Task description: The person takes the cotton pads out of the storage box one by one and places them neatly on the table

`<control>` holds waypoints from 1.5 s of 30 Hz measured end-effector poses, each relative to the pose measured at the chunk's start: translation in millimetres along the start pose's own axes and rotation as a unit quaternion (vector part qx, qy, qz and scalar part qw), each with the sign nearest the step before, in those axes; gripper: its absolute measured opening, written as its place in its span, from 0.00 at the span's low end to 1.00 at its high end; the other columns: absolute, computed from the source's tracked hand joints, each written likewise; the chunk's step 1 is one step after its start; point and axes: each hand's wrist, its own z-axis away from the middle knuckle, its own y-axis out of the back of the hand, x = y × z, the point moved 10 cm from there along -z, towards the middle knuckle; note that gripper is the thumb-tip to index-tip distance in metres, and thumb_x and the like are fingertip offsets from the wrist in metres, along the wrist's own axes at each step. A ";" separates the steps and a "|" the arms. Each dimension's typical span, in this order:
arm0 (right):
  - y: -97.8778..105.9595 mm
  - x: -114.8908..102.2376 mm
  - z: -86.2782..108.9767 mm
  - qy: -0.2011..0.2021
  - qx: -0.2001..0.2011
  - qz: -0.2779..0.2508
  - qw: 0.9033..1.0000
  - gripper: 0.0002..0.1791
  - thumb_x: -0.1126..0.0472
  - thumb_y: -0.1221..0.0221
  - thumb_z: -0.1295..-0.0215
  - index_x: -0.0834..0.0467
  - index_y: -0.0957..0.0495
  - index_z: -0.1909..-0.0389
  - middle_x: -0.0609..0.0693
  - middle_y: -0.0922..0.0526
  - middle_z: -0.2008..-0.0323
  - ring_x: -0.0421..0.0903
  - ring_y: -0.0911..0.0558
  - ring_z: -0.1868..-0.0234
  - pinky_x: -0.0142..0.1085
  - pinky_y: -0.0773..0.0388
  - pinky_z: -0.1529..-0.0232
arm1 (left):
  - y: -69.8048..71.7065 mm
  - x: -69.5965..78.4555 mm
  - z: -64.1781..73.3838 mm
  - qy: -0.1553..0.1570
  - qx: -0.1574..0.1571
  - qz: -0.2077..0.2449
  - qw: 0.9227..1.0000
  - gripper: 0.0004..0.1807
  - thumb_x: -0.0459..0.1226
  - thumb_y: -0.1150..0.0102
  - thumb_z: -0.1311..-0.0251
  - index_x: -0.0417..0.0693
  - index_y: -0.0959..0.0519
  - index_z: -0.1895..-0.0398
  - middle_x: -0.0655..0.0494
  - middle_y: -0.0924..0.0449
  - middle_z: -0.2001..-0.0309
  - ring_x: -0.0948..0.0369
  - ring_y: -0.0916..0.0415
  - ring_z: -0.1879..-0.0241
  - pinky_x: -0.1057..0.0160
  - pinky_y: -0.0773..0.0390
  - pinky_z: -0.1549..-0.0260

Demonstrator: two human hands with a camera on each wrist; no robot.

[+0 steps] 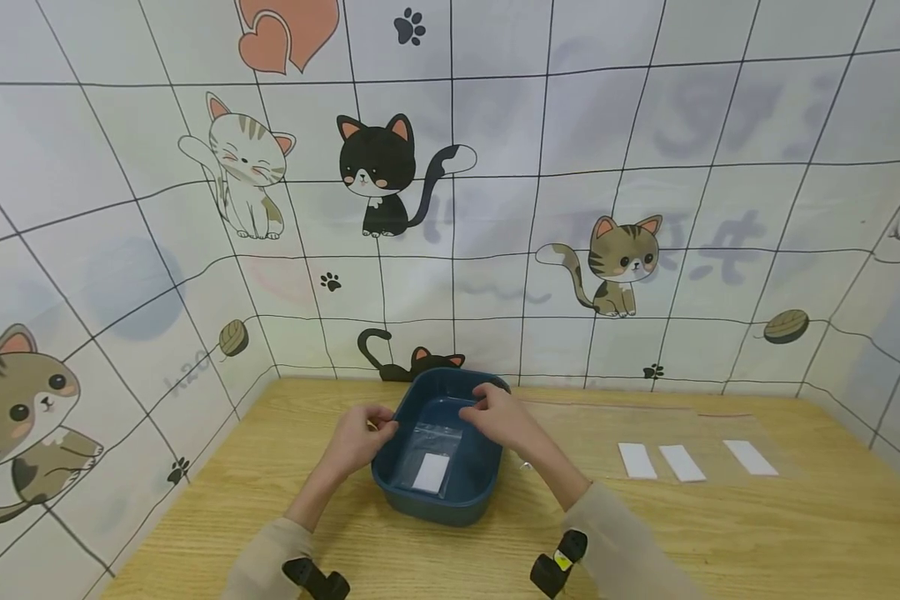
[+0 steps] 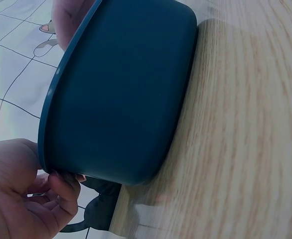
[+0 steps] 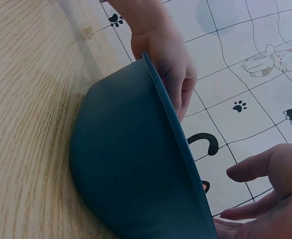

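Observation:
A dark blue plastic basin (image 1: 450,510) sits on the wooden table in the head view. Inside it lies a clear zip bag (image 1: 437,435) with a white rectangular piece (image 1: 431,473) in it. My left hand (image 1: 362,437) pinches the basin's left rim, its fingers curled at the edge in the left wrist view. Over the far right rim is my right hand (image 1: 504,418); its thumb and fingers are spread apart in the right wrist view, fingertips right at the rim. The side wall of the basin (image 3: 126,149) hides its contents from both wrist cameras.
To the right on the table (image 1: 720,542) lie flat clear plastic bags (image 1: 585,421) with three white rectangular pieces (image 1: 682,463). A cat-printed sheet (image 1: 495,275) hangs behind the table's back edge and along its sides.

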 end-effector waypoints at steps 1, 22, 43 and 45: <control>-2.1 0.0 -0.8 0.000 -0.004 0.007 1.000 0.30 0.55 0.40 0.32 0.69 0.30 0.35 0.60 0.17 0.49 0.56 0.17 0.50 0.49 0.20 0.51 | 0.0 -0.1 0.0 0.000 -0.001 0.001 1.000 0.04 0.29 0.36 0.39 0.35 0.15 0.64 0.56 0.23 0.73 0.61 0.27 0.71 0.61 0.25 0.68; -41.4 -5.6 -2.2 -0.024 -0.046 0.031 0.998 0.35 0.55 0.39 0.33 0.76 0.33 0.36 0.69 0.26 0.39 0.60 0.22 0.42 0.53 0.25 0.43 | -0.2 -1.7 -0.5 0.001 -0.003 0.002 1.000 0.04 0.29 0.36 0.39 0.35 0.15 0.64 0.56 0.22 0.73 0.61 0.27 0.70 0.61 0.24 0.67; -54.9 2.2 1.6 -0.075 -0.040 -0.043 0.995 0.17 0.65 0.44 0.34 0.74 0.27 0.50 0.55 0.24 0.74 0.47 0.21 0.77 0.38 0.21 0.70 | -0.8 -0.3 -0.8 -0.004 -0.001 0.006 1.000 0.03 0.29 0.36 0.39 0.36 0.15 0.65 0.56 0.22 0.73 0.61 0.27 0.71 0.61 0.24 0.68; -56.9 4.9 0.8 -0.085 -0.041 -0.055 0.994 0.19 0.66 0.44 0.34 0.75 0.28 0.47 0.56 0.23 0.72 0.47 0.20 0.76 0.39 0.19 0.69 | -0.3 -0.2 -0.6 -0.004 0.000 0.005 1.000 0.04 0.29 0.36 0.39 0.36 0.15 0.65 0.56 0.22 0.74 0.61 0.27 0.71 0.61 0.24 0.68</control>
